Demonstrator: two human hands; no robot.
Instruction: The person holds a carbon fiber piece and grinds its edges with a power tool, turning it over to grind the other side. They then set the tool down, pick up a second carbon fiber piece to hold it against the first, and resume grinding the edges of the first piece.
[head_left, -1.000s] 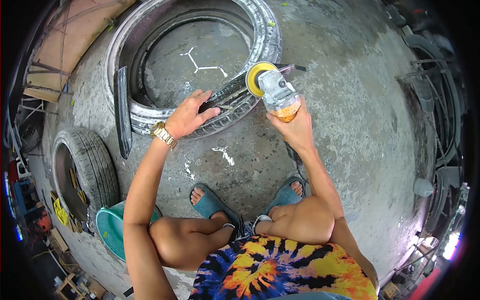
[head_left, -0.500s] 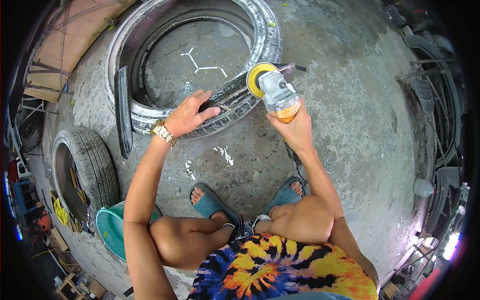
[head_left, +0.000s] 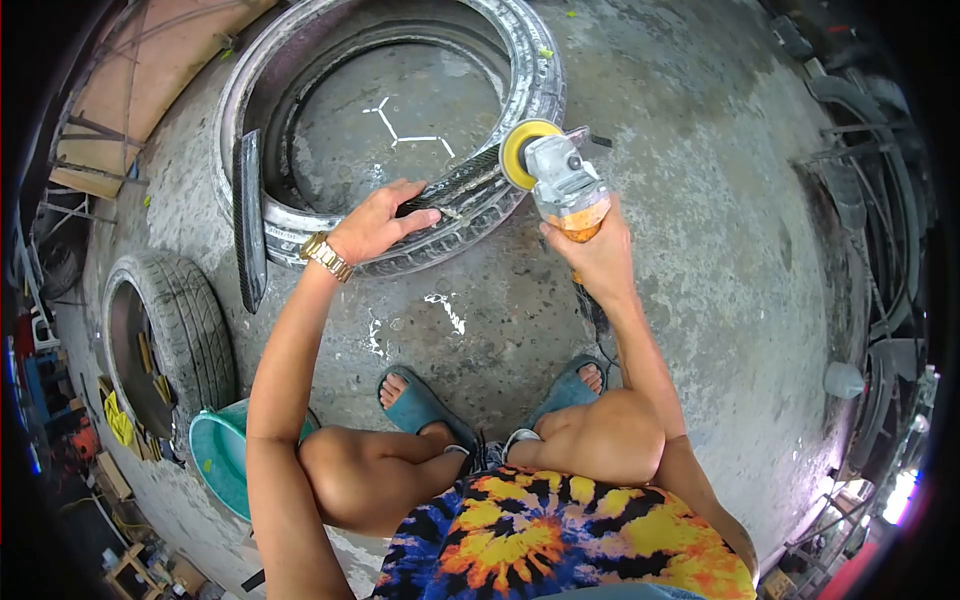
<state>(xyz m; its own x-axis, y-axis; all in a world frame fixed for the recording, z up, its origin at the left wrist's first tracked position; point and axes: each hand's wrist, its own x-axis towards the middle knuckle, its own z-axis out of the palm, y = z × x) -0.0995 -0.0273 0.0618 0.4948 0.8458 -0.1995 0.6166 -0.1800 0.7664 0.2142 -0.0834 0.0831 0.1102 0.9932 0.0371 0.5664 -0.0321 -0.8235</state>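
My right hand (head_left: 598, 258) is closed round the orange-and-grey body of an angle grinder (head_left: 568, 182). Its yellow disc (head_left: 518, 155) is at the right part of a dark strip with a carbon-fibre weave (head_left: 462, 182). That strip lies across the near side of a big tire (head_left: 541, 75), which is flat on the floor. With thumb on the near side and fingers over the far side, my left hand (head_left: 375, 228) grips the strip and holds it against the tire. A second woven-pattern strip (head_left: 250, 225) leans on the tire's left edge.
Another tire (head_left: 195, 320) stands upright at the left, beside a green bucket (head_left: 222, 455) near my left knee. Dark curved parts hang on a rack (head_left: 850, 190) along the right side. A plastic container (head_left: 845, 379) is on the floor at the right.
The grinder has shifted slightly to the right along the strip, with my right hand moving along with it. My left hand stays on the strip in almost the same place.
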